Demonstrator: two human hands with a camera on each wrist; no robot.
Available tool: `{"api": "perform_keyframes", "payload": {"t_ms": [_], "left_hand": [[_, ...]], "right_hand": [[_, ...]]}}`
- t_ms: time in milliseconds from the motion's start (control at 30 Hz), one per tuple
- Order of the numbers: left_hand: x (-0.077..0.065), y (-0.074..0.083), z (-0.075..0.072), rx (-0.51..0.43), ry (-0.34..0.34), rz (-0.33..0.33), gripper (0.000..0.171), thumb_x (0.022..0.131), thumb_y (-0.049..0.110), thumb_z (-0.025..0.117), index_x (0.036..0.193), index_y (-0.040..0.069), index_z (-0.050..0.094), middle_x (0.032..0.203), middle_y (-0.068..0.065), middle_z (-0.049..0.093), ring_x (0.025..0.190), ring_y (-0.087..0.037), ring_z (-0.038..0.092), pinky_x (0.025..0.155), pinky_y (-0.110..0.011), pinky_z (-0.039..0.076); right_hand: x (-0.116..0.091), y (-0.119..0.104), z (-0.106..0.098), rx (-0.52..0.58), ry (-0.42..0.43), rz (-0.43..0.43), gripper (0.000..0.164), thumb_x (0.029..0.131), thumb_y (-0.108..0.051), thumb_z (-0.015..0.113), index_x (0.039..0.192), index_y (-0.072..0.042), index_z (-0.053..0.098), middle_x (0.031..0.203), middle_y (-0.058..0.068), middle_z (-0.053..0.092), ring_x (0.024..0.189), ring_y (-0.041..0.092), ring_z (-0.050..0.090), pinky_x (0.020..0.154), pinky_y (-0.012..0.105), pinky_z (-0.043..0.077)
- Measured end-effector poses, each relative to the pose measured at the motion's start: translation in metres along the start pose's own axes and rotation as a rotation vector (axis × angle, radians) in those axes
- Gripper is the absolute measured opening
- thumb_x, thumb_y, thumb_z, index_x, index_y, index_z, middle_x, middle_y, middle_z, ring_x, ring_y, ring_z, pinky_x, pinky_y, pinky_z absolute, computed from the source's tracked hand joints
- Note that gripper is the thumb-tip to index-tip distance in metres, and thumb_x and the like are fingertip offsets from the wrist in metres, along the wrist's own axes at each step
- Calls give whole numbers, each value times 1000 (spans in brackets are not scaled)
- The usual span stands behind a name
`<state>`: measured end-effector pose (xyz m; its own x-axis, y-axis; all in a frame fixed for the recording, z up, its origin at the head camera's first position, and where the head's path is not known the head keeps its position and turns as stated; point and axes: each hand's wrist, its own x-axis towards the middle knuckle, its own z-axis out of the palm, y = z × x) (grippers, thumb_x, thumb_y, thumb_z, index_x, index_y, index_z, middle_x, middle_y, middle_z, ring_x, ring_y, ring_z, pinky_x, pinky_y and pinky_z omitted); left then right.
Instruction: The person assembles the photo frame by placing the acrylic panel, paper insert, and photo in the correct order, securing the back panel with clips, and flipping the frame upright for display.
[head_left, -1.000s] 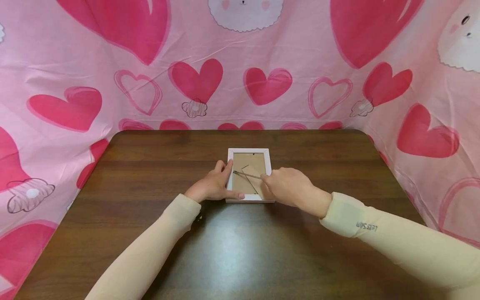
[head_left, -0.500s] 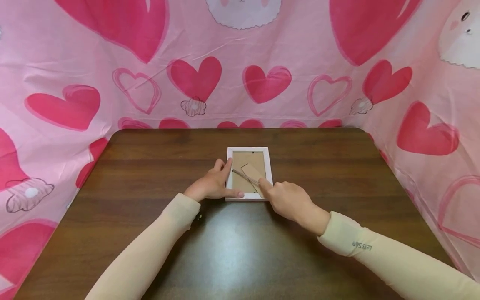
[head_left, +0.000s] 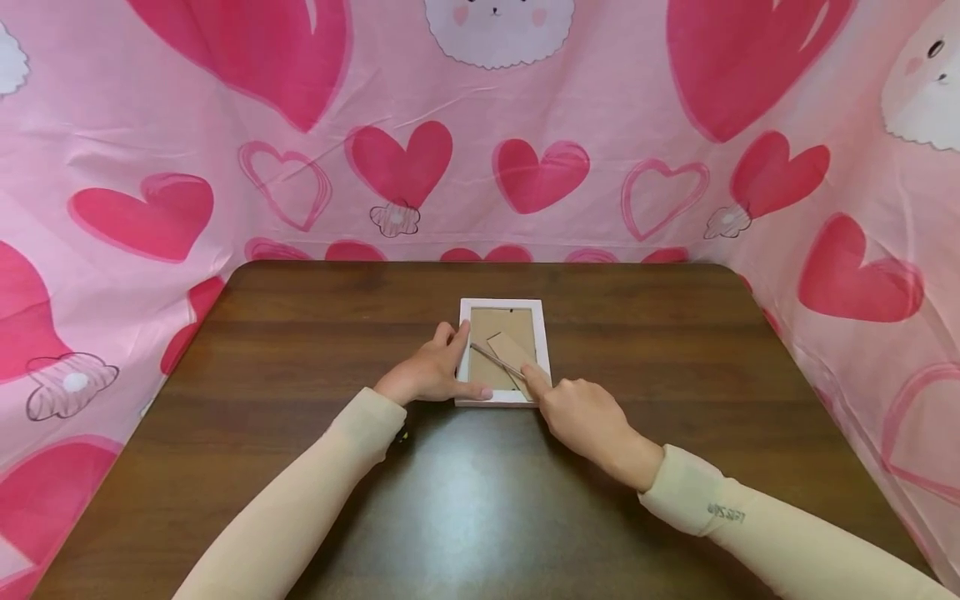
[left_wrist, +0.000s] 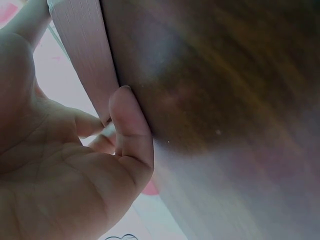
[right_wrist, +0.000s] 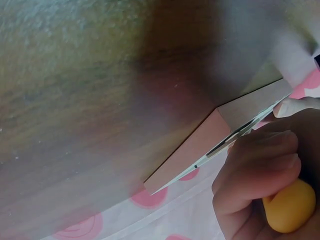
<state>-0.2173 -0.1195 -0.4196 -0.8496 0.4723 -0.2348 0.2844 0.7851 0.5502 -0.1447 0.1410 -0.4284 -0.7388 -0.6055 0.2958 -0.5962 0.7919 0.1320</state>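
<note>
A white picture frame (head_left: 505,398) lies back side up, its brown backing board (head_left: 487,321) and a slanting stand flap (head_left: 510,348) showing. At its near left corner my left hand (head_left: 427,367) grips it, thumb on the near border and fingers along the left side. My right hand (head_left: 588,417) holds a screwdriver with a thin metal shaft (head_left: 495,358), index finger stretched along it. The tip meets the inner left edge of the frame. In the right wrist view a yellow handle (right_wrist: 290,206) pokes out of the curled fingers. The palm hides the rest.
The frame lies on a dark wooden table (head_left: 337,300) with rounded far corners. Pink cloth (head_left: 465,100) printed with hearts hangs behind it and on both sides.
My right hand has dropped lower and nearer, so the screwdriver's shaft slants more steeply across the backing board. The left hand and picture frame keep their places; the head view shifts slightly.
</note>
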Motion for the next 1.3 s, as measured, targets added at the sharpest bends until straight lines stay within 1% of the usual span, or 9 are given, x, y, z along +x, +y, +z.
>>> {"api": "perform_keyframes", "payload": {"t_ms": [200, 367, 533, 667, 900, 1000, 1100, 1200, 1300], "left_hand": [[0, 3, 2, 4, -9, -6, 124, 88, 57, 83, 170, 2, 7, 132, -14, 36, 108, -27, 54, 96, -38, 49], [1, 4, 4, 7, -11, -7, 125, 88, 56, 84, 170, 2, 7, 132, -13, 36, 107, -27, 54, 96, -38, 49], [4, 2, 6, 16, -17, -6, 124, 89, 55, 83, 170, 2, 6, 131, -13, 35, 108, -28, 53, 97, -38, 48], [4, 2, 6, 8, -19, -11, 124, 89, 55, 83, 170, 3, 5, 132, -14, 34, 108, -28, 53, 97, -39, 48], [2, 2, 2, -2, -8, -20, 126, 88, 58, 83, 170, 3, 6, 133, -14, 34, 109, -29, 54, 97, -40, 48], [2, 3, 0, 1, -9, -25, 125, 88, 58, 83, 170, 3, 6, 132, -14, 34, 108, -29, 54, 96, -39, 48], [2, 4, -1, 10, -10, -23, 125, 88, 57, 83, 170, 3, 6, 132, -14, 35, 109, -29, 54, 96, -39, 48], [0, 3, -1, 10, -13, -21, 125, 88, 58, 82, 170, 3, 6, 132, -14, 35, 109, -30, 54, 96, -40, 48], [-1, 2, -2, 4, -20, -19, 124, 89, 58, 82, 170, 4, 5, 132, -14, 34, 109, -29, 54, 96, -39, 48]], "right_hand": [[-5, 0, 3, 13, -12, 9, 37, 100, -12, 72, 135, -6, 63, 48, 3, 45, 38, 18, 49, 37, 34, 46], [-8, 0, 5, -5, -22, 11, 38, 100, -11, 72, 137, -6, 63, 48, 2, 45, 38, 15, 47, 36, 33, 45], [-9, -1, 4, -23, -20, 14, 37, 100, -11, 72, 135, -7, 64, 48, 3, 45, 38, 17, 48, 36, 33, 46], [-7, -2, 1, -43, -5, 20, 34, 99, -9, 73, 132, -7, 64, 49, 5, 46, 39, 21, 53, 37, 36, 48], [-2, -3, 0, -74, 2, -10, 36, 95, -5, 74, 130, -7, 63, 50, 6, 48, 41, 23, 55, 38, 36, 49], [0, -3, 0, -41, -18, 6, 36, 97, -5, 72, 131, -7, 63, 51, 7, 47, 41, 23, 54, 38, 37, 49], [2, -3, 0, 9, -48, 45, 32, 99, -4, 67, 130, -7, 61, 52, 7, 49, 42, 25, 55, 36, 38, 48], [3, -3, 0, 51, -56, 77, 30, 99, -3, 66, 129, -7, 61, 53, 8, 50, 43, 27, 56, 36, 40, 46], [3, -1, 0, 70, -41, 73, 30, 99, -6, 69, 129, -7, 63, 52, 8, 49, 43, 27, 57, 36, 39, 47]]}}
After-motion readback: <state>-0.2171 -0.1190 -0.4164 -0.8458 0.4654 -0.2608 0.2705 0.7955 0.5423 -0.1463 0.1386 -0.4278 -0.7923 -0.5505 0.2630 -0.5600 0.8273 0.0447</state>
